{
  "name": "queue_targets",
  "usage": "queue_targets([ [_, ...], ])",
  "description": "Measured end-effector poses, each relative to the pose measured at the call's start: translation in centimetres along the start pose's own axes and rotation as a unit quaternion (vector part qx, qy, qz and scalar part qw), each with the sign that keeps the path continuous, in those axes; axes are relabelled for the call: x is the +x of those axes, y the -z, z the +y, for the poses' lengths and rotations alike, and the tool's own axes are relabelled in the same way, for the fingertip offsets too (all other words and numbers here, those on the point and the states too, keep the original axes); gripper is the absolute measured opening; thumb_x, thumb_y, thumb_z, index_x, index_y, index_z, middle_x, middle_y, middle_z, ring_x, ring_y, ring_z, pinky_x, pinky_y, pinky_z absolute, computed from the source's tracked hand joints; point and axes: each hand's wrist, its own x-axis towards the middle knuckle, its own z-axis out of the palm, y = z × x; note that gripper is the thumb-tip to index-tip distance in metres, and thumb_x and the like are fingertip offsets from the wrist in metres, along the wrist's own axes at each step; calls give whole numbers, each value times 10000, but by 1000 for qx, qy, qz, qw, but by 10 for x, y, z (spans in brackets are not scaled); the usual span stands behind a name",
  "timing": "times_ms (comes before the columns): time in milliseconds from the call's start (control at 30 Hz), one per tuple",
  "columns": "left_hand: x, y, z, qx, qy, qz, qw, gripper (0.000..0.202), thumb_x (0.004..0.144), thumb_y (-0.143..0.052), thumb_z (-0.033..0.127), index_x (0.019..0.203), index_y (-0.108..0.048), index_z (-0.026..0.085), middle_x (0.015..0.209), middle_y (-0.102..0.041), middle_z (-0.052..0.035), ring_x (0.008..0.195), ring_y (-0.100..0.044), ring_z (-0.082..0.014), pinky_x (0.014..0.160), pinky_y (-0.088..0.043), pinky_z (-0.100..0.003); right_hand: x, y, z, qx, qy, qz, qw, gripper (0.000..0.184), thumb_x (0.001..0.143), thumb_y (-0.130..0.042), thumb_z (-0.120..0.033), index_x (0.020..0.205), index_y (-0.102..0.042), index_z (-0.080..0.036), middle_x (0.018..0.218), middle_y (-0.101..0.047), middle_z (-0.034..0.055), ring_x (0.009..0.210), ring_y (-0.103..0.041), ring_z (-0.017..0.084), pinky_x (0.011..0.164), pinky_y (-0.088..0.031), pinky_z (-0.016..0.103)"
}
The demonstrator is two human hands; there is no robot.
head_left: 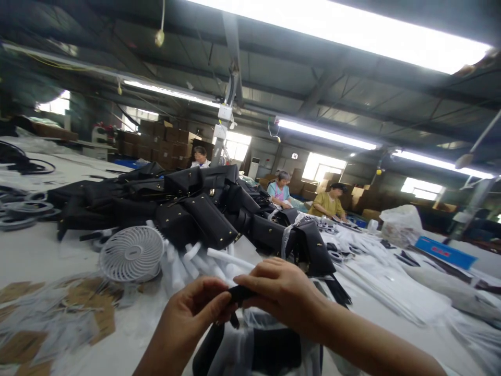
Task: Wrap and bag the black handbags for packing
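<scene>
While both hands meet low in front of the person, the left hand (191, 313) and the right hand (279, 292) pinch a black strap (239, 294) with closed fingers, one at each end, likely so it cannot slip. The strap is just above a black bag in clear plastic (258, 350). A pile of black bags (195, 209) lies behind, near a white fan (131, 254).

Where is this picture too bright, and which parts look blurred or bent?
Head view: the ceiling lamp is blown out white; the windows glare; the roof beams bow; the cardboard at lower left smears; the left hand and right hand, pinching a black piece, look sharp.
</scene>
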Motion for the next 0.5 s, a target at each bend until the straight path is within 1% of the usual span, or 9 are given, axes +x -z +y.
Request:
queue_targets([
  [67,1,-1,3,8,9,2,1000,324,676,-840,417,796,-683,160,686,-714,-12,654,-658,-140,623,-532,-212,-3,3,2,22,-6,15,1000,340,944,-595,-403,1237,-631,-234,919,-714,44,780,-627,170,723,-455,291],
  [100,2,-1,4,10,12,-6,1000,317,691,-830,419,809,-685,163,692,-710,-7,663,-656,-138,634,-530,-212,-4,5,3,43,-9,19,999,341,947,-597,-382,1247,-626,-224,951,-716,56,807,-633,173,735,-466,285],
  [200,10,0,-2,38,-1,-22,999,306,775,-755,447,915,-680,186,790,-720,-11,766,-674,-166,718,-542,-252,-6,11,5,106,-36,39,993,309,944,-614,-326,1231,-630,-215,957,-719,57,816,-656,162,719,-489,248],
  [267,16,2,-14,103,-33,-12,994,309,825,-688,478,968,-676,205,896,-732,-27,878,-682,-201,818,-537,-307,-9,13,8,122,-68,58,988,278,922,-649,-283,1193,-627,-223,974,-724,43,835,-675,161,730,-496,237],
  [300,19,4,-22,158,-53,-6,986,308,837,-665,486,989,-677,218,957,-733,-33,939,-677,-221,867,-523,-339,-12,12,10,119,-85,62,987,287,915,-660,-273,1192,-606,-225,979,-728,36,844,-684,165,735,-498,239],
  [333,22,5,-30,225,-73,-2,972,304,840,-658,480,1013,-677,232,1015,-729,-37,995,-667,-240,906,-505,-371,-14,10,12,109,-100,63,987,301,917,-658,-270,1202,-574,-223,976,-733,31,844,-691,170,732,-499,243],
  [400,25,5,-45,365,-103,-4,925,305,826,-684,416,1084,-662,256,1114,-710,-40,1073,-639,-272,945,-473,-424,-19,4,18,72,-106,55,990,282,950,-607,-283,1209,-523,-206,938,-738,34,816,-696,180,704,-498,253],
  [467,25,3,-57,466,-117,-11,877,368,793,-724,313,1146,-634,258,1143,-698,-48,1082,-631,-290,925,-473,-446,-21,-2,22,27,-75,41,996,188,995,-518,-291,1151,-542,-188,857,-725,36,753,-681,176,662,-488,253],
  [500,25,2,-61,497,-121,-15,859,388,780,-733,265,1152,-628,248,1145,-695,-57,1077,-632,-295,911,-479,-447,-21,-5,23,12,-52,37,998,168,1009,-484,-290,1106,-569,-182,845,-715,42,739,-669,170,656,-485,251],
])
